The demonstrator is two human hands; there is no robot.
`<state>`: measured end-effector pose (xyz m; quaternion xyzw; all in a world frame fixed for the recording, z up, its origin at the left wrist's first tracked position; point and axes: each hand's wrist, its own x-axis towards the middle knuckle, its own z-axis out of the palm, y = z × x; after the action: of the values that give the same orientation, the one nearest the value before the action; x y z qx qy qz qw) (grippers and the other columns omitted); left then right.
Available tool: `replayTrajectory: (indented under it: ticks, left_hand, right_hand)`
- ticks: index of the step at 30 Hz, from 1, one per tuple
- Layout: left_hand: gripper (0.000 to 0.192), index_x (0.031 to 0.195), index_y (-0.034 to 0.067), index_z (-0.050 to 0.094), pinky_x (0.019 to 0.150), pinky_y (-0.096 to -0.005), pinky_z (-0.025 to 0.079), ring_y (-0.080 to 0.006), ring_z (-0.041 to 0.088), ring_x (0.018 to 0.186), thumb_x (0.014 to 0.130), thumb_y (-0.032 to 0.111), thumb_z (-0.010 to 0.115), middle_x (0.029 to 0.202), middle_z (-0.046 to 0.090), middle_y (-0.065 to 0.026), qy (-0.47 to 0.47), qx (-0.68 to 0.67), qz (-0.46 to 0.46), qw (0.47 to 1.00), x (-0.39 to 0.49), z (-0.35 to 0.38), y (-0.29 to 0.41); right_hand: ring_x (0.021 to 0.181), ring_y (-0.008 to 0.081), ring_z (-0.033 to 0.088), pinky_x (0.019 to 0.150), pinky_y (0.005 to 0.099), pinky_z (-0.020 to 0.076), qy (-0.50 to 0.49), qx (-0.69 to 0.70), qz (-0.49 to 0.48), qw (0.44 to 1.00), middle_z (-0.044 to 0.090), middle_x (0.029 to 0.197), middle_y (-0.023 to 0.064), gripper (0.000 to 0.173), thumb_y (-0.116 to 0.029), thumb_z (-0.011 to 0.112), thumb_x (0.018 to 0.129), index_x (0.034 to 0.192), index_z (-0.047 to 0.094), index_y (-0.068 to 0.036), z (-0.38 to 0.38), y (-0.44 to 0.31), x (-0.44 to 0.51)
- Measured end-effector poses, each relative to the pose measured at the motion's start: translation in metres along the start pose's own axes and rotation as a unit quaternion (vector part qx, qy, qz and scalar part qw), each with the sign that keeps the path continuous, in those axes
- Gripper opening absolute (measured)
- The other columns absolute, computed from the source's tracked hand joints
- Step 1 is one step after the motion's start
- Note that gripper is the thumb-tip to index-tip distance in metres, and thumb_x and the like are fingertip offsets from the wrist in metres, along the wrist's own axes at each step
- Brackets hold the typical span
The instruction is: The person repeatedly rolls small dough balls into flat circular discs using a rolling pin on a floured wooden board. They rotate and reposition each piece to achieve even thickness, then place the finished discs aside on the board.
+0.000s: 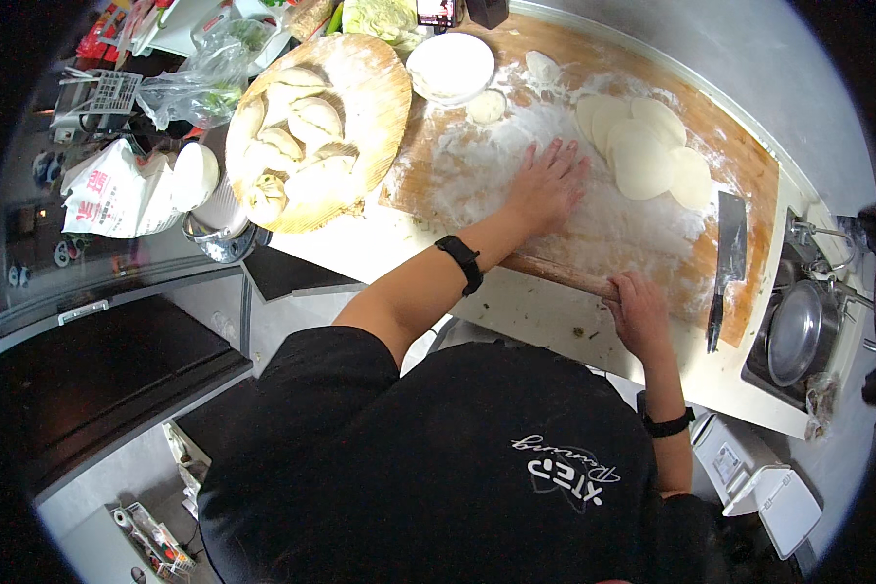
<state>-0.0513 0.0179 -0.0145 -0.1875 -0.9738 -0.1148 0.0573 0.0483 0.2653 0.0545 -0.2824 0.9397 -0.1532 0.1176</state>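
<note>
My left hand (547, 186) lies palm down with fingers spread on the floured wooden board (755, 175). My right hand (641, 314) grips the end of a wooden rolling pin (558, 274) near the board's front edge; the pin's other end is hidden behind my left forearm. Right of my left hand, several thin dough rounds (639, 160) overlap in a pile. Beyond its fingertips sit a small flattened dough piece (486, 107) and a floury dough lump (542, 67). White flour (474, 153) covers much of the board around my left hand.
A cleaver (731, 233) lies at the board's right side, beside a sink holding a metal pan (796, 332). A white bowl (452, 62) stands at the back. On the left, a round tray (376, 73) bears several filled dumplings (314, 120); a white printed bag (113, 190) is farther left.
</note>
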Motion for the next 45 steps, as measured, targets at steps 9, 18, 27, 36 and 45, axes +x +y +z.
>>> replayTrajectory:
  ticks: [9,18,27,36,45]
  left_hand:
    - [0.055,0.146,0.009,0.042,0.111,-0.0633,0.026,-0.0413,0.032,0.142,0.097,0.032,0.048,0.154,0.033,-0.0207,0.057,-0.011,0.012,0.998,0.009,0.006,-0.002]
    - [0.054,0.146,0.007,0.042,0.115,-0.0557,0.023,-0.0387,0.034,0.141,0.101,0.035,0.044,0.154,0.037,-0.0174,0.080,-0.490,-0.160,0.853,0.026,0.003,-0.052]
    - [0.048,0.140,0.000,0.048,0.117,-0.0388,0.026,-0.0317,0.034,0.142,0.104,0.030,0.039,0.147,0.047,-0.0165,-0.057,-0.426,-0.195,0.882,-0.055,-0.021,-0.007]
    - [0.051,0.144,-0.001,0.041,0.114,-0.0548,0.026,-0.0390,0.032,0.141,0.100,0.026,0.039,0.152,0.037,-0.0206,0.043,0.013,-0.098,0.994,-0.017,-0.018,-0.032]
    - [0.061,0.142,-0.010,0.036,0.116,-0.0517,0.025,-0.0428,0.032,0.140,0.094,0.026,0.048,0.152,0.031,-0.0271,-0.019,-0.043,-0.104,0.993,-0.090,-0.026,-0.003]
  right_hand:
    - [0.101,0.0360,0.058,0.085,0.0458,0.0465,-0.069,0.019,0.081,0.994,0.058,0.112,0.0147,0.035,-0.013,0.065,0.085,0.117,0.055,-0.008,0.014,0.010,0.003]
    - [0.103,0.0355,0.058,0.085,0.0466,0.0467,-0.005,0.018,0.074,0.997,0.059,0.113,0.0139,0.037,-0.016,0.068,0.085,0.118,0.054,-0.010,0.004,0.000,-0.007]
    - [0.105,0.0376,0.058,0.085,0.0481,0.0478,0.031,0.068,0.115,0.991,0.060,0.111,0.0160,0.032,-0.013,0.063,0.088,0.118,0.055,-0.009,0.000,0.018,-0.009]
    - [0.120,0.0409,0.050,0.101,0.0475,0.0425,0.121,-0.046,0.096,0.987,0.050,0.135,0.0215,0.044,-0.025,0.057,0.094,0.132,0.049,-0.004,0.013,0.027,0.096]
    - [0.148,0.0386,0.017,0.119,0.0529,0.0158,-0.001,-0.108,0.074,0.991,0.019,0.159,0.0241,0.071,-0.030,0.054,0.095,0.152,0.024,0.000,0.026,0.011,0.046]
